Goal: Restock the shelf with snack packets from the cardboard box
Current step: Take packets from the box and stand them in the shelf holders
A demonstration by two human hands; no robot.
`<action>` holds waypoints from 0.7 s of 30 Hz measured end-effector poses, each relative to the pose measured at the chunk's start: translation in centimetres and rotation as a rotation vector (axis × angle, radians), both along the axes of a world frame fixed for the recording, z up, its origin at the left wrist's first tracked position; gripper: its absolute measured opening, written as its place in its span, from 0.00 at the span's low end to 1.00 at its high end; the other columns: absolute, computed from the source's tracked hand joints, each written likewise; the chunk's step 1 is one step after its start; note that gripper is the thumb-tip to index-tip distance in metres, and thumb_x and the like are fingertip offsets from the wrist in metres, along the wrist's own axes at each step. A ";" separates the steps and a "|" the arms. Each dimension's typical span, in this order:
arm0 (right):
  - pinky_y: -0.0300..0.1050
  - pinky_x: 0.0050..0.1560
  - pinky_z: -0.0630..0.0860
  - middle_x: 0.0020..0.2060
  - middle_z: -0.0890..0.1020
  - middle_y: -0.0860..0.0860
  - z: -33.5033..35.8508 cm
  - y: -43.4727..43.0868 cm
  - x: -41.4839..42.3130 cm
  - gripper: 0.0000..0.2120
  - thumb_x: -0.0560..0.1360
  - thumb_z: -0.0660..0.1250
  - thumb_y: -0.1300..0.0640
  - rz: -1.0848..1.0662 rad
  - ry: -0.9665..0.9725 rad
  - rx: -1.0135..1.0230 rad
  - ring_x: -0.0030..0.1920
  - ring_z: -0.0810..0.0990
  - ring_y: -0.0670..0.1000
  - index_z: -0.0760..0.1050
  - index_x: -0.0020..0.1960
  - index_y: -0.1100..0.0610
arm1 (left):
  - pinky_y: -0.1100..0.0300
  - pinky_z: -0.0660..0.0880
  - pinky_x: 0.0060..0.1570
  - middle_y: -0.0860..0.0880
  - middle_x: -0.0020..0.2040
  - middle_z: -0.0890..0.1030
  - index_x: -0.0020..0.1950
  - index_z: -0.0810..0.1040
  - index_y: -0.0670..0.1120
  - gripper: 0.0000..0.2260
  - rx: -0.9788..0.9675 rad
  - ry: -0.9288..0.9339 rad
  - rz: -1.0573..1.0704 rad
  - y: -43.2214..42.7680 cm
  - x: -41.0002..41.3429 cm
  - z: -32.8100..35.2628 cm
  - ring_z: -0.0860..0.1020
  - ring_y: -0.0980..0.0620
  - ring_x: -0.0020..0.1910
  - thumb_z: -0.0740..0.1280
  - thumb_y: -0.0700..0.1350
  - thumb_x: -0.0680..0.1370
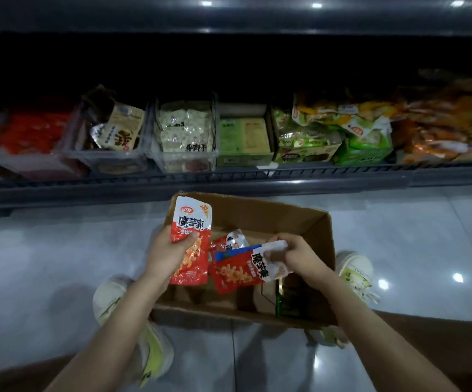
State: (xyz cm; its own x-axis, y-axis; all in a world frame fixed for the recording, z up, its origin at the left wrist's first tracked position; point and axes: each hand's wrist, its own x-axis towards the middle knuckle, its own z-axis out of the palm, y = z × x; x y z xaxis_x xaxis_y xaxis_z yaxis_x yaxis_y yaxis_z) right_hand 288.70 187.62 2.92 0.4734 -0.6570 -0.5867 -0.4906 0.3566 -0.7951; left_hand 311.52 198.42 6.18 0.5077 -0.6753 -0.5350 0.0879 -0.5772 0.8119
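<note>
An open cardboard box (260, 213) sits on the floor below the dark shelf (229, 176). My left hand (169, 250) grips an upright red-and-white snack packet (192, 219) over the box's left side. My right hand (294, 254) pinches the white end of a second red-and-white packet (237, 273) lying sideways over the box. Behind it shows a blue-edged packet (230, 253) and another red packet (229, 240) lower in the box. A green packet (281, 302) lies at the box's near right.
The shelf holds clear bins and cartons of snacks: red packets (34, 131) at left, beige packets (121, 128), white packets (185, 128), green boxes (244, 140) and orange bags (441, 128) at right. My shoes (354, 270) flank the box on a glossy tiled floor.
</note>
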 end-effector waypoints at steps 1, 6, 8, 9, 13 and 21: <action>0.38 0.34 0.78 0.40 0.83 0.52 2.0 0.0 -0.2 0.04 0.73 0.69 0.65 0.012 -0.021 -0.005 0.40 0.83 0.48 0.76 0.47 0.63 | 0.50 0.78 0.51 0.47 0.51 0.83 0.59 0.77 0.47 0.11 -0.019 0.021 0.018 0.3 0.0 1.1 0.82 0.48 0.47 0.68 0.46 0.77; 0.46 0.39 0.80 0.38 0.84 0.55 10.1 0.5 -0.4 0.06 0.71 0.71 0.67 0.099 -0.121 -0.015 0.39 0.84 0.53 0.77 0.42 0.58 | 0.48 0.78 0.52 0.43 0.50 0.84 0.54 0.79 0.45 0.07 -0.110 0.090 0.032 2.0 -0.3 6.5 0.82 0.44 0.47 0.68 0.42 0.77; 0.45 0.37 0.79 0.38 0.84 0.55 13.1 0.9 -0.1 0.06 0.70 0.71 0.68 0.164 -0.126 -0.002 0.39 0.84 0.53 0.77 0.42 0.60 | 0.47 0.78 0.52 0.44 0.49 0.84 0.53 0.78 0.46 0.05 -0.152 0.114 -0.001 2.6 -0.7 8.8 0.82 0.44 0.47 0.67 0.41 0.77; 0.44 0.36 0.79 0.38 0.84 0.55 14.6 1.1 0.1 0.06 0.69 0.71 0.68 0.206 -0.125 -0.014 0.38 0.84 0.52 0.77 0.42 0.60 | 0.47 0.78 0.51 0.45 0.48 0.84 0.52 0.78 0.48 0.05 -0.182 0.114 -0.013 2.8 -0.8 9.9 0.83 0.46 0.45 0.67 0.40 0.77; 0.46 0.41 0.79 0.36 0.84 0.53 20.0 1.7 0.7 0.06 0.70 0.70 0.69 0.307 -0.163 -0.123 0.40 0.84 0.52 0.78 0.39 0.59 | 0.54 0.79 0.44 0.50 0.46 0.84 0.52 0.77 0.51 0.06 -0.299 0.051 -0.103 3.3 -1.3 14.3 0.83 0.53 0.41 0.66 0.41 0.78; 0.55 0.43 0.83 0.40 0.85 0.59 28.1 2.1 2.6 0.09 0.69 0.74 0.66 0.071 -0.219 -0.386 0.41 0.85 0.57 0.77 0.47 0.65 | 0.53 0.80 0.45 0.43 0.48 0.85 0.58 0.75 0.47 0.12 -0.396 0.215 -0.256 3.0 -3.5 21.0 0.84 0.45 0.45 0.67 0.47 0.76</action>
State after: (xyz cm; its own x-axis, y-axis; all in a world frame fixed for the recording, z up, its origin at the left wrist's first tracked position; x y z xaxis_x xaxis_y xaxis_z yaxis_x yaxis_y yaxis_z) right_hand 291.30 189.72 31.06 0.6109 -0.7696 -0.1858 -0.3088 -0.0155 -0.9510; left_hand 307.99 201.45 27.14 0.2064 -0.9352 -0.2877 0.1733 -0.2544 0.9514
